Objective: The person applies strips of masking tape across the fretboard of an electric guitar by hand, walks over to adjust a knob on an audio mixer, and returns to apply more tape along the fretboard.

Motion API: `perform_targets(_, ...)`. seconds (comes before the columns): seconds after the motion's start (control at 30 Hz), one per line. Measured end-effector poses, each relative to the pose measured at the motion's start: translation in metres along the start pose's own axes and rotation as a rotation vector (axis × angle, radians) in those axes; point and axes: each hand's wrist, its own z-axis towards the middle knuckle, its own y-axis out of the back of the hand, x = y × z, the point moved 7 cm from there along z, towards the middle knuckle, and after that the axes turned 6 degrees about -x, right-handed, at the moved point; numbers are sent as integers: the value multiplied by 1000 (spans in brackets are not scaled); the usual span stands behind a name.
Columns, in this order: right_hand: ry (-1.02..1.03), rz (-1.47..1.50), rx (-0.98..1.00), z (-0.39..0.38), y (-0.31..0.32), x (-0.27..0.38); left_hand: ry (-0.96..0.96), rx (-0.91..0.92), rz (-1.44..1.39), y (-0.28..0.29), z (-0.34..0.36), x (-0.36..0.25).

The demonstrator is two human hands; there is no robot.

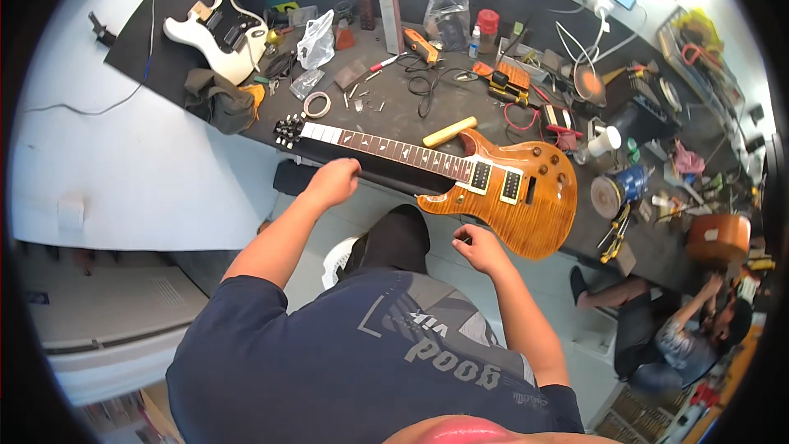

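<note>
Amber flame-top electric guitar (493, 207) lies face up, centre to right of frame, on the dark workbench (386, 121), lower body edge past the bench front. Progress, judged from looks: neck, pickups and knobs are in place; no strings visible along the fretboard, so stringing seems left. Pale white covering (322, 133) sits over the fretboard's headstock end only; the rest is bare.

Left hand (333, 182): centre-left, just below the neck, fingers curled in; can't tell if it grips anything or touches the neck. Right hand (483, 250): below the guitar body, loosely curled, nothing seen in it; can't tell for sure it's unloaded.

Counts: one amber guitar, with two black pickups in cream frames (510, 187) and apparently four dark round knobs (543, 169); one white guitar body with black pickguard (242, 66), upper left; one cream tape roll (306, 108); one yellow bar-shaped block (449, 131), behind the neck.
</note>
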Motion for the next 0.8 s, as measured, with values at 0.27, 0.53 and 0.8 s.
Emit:
perform_targets(0.27, 59, 187, -175, 6, -53, 10, -185, -246, 226, 39, 63, 68)
perform_targets(0.53, 272, 44, -93, 52, -113, 12, -199, 9, 95, 41, 73, 82)
perform_targets(0.8, 141, -91, -322, 88, -141, 1, -402, -173, 255, 12, 82, 78)
